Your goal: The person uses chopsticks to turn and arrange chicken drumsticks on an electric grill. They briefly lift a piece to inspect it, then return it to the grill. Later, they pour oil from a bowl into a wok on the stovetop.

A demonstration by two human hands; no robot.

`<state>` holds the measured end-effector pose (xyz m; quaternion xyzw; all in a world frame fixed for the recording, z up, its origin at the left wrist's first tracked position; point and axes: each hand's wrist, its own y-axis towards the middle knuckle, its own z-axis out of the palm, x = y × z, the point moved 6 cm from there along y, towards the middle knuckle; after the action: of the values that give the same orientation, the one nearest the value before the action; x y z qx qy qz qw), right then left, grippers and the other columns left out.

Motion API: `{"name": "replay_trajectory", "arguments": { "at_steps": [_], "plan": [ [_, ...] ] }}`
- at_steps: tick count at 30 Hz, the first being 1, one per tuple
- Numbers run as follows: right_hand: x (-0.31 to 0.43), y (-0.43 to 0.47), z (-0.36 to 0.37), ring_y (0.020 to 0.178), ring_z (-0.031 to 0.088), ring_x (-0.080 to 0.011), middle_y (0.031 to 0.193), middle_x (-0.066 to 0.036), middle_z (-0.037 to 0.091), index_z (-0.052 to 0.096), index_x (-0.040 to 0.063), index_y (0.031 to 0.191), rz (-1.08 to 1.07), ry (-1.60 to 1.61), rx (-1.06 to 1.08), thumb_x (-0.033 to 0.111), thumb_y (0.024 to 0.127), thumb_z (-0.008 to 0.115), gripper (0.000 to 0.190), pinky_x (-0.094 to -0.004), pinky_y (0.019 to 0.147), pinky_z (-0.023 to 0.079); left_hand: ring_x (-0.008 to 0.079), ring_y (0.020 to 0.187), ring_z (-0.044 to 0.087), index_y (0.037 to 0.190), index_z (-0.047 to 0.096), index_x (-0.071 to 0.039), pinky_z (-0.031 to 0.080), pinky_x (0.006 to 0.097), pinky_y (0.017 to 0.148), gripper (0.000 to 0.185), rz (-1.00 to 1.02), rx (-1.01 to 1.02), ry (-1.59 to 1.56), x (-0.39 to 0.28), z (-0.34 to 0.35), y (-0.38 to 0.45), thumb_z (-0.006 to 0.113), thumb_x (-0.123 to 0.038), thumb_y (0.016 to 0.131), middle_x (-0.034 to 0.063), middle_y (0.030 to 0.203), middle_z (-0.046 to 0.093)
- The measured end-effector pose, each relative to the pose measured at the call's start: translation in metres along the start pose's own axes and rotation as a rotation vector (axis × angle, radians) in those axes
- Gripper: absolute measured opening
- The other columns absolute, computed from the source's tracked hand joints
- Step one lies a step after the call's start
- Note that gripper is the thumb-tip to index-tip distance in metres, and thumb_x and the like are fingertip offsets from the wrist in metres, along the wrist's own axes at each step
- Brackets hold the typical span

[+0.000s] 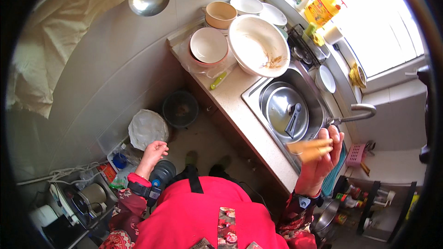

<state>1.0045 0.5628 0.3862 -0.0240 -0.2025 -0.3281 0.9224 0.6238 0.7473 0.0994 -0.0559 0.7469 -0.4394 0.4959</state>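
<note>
My right hand (320, 159) is raised beside the sink, its fingers closed on some light-brown sticks (308, 149), blurred by motion. Below and left of it, a steel pot lid (282, 109) with a dark knob lies in the steel sink (316, 110). A grey-and-black utensil (293, 120) rests on this lid. My left hand (154, 154) hangs over the floor side with loosely bent fingers and nothing visible in them. Under that hand stand a bin lined with a white bag (148, 129) and a large blue water bottle (163, 173).
A soiled white basin (258, 45) overlaps the sink's far end. Stacked bowls (209, 45) and a green-handled knife (218, 80) lie on the counter (238, 110). The faucet (360, 110) curves beside my right hand. A pink basket (355, 155) and a rack of bottles (353, 193) stand right.
</note>
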Motion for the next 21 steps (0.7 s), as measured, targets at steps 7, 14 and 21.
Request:
{"name": "replay_trajectory", "arguments": {
  "at_steps": [7,14,21],
  "plan": [
    [0.033,-0.094,-0.026,0.063,0.054,-0.0110,0.089,-0.008,0.056,0.049,0.009,0.090,-0.223,-0.205,-0.253,0.029,0.096,0.038,0.024,-0.0248,0.059,0.046,0.0092,0.070,0.058,0.102,0.055,-0.005,0.044,0.0225,0.059,0.021,0.038,0.166,0.210,-0.036,0.029,0.000,0.054,-0.018,0.086,0.0038,0.087,0.062],
    [0.074,-0.203,-0.007,0.074,0.059,-0.0195,0.089,-0.009,0.059,0.052,0.008,0.091,-0.471,-0.379,-0.551,0.030,0.093,0.043,0.024,-0.0341,0.065,0.050,0.0094,0.071,0.058,0.104,0.055,-0.004,0.044,0.0221,0.060,0.023,0.111,0.309,0.445,-0.091,0.078,-0.044,0.053,-0.018,0.087,0.0048,0.089,0.063],
    [0.093,-0.297,0.003,0.078,0.062,-0.0231,0.093,-0.014,0.060,0.052,0.005,0.094,-0.601,-0.454,-0.696,0.026,0.092,0.046,0.022,-0.0374,0.071,0.053,0.0093,0.070,0.058,0.104,0.055,-0.003,0.044,0.0203,0.058,0.023,0.141,0.531,0.595,-0.099,0.150,-0.085,0.053,-0.018,0.087,0.0060,0.090,0.062]
  ]
}}
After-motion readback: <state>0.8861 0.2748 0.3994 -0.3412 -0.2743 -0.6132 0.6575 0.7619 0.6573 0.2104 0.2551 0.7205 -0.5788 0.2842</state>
